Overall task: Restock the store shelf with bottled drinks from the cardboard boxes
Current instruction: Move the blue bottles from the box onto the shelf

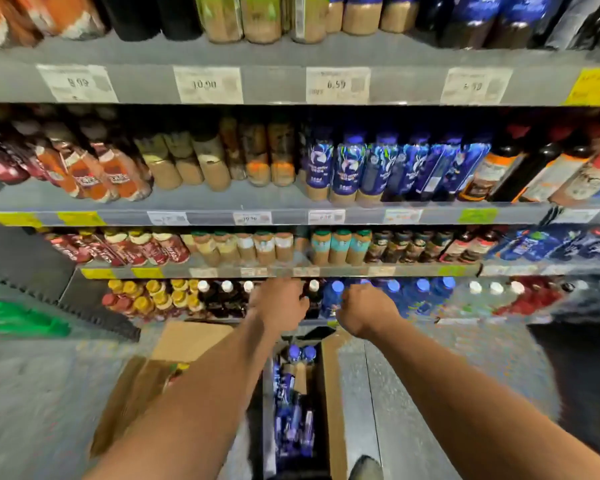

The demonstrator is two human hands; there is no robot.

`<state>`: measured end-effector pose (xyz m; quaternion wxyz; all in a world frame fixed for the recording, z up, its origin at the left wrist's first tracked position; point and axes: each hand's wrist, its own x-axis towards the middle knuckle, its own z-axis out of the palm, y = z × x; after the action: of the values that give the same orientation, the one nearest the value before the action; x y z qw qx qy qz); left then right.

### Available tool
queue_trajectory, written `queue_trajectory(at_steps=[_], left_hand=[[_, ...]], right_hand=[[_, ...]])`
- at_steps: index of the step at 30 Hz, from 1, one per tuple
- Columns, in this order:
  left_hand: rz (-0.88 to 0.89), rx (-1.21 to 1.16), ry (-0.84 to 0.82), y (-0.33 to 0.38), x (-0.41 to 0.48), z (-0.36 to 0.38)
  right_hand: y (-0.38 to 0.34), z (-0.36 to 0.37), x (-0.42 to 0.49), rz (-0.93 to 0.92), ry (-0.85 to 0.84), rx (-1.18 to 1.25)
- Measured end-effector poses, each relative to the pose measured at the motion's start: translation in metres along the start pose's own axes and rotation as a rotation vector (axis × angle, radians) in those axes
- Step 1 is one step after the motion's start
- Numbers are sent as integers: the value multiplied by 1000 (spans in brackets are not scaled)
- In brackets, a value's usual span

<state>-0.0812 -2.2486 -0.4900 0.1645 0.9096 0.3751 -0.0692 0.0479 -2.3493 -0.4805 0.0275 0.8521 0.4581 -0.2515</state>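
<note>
Left hand [279,301] and right hand [364,306] are curled in the far bottom-shelf row of blue-capped bottles [420,296], can't tell if gripping; risk: knuckles knock tight neighbours forward into the near cardboard box [333,393].

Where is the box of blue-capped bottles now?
Head view, bottom centre: the box stands on the floor between the left forearm and right forearm, below the bottom shelf, with a second box to its left.
</note>
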Motion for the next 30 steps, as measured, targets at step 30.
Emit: queue_trajectory(at_steps=[30], left_hand=[[-312, -328, -238, -133, 78, 469]], right_hand=[[50, 459, 193, 254, -151, 441]])
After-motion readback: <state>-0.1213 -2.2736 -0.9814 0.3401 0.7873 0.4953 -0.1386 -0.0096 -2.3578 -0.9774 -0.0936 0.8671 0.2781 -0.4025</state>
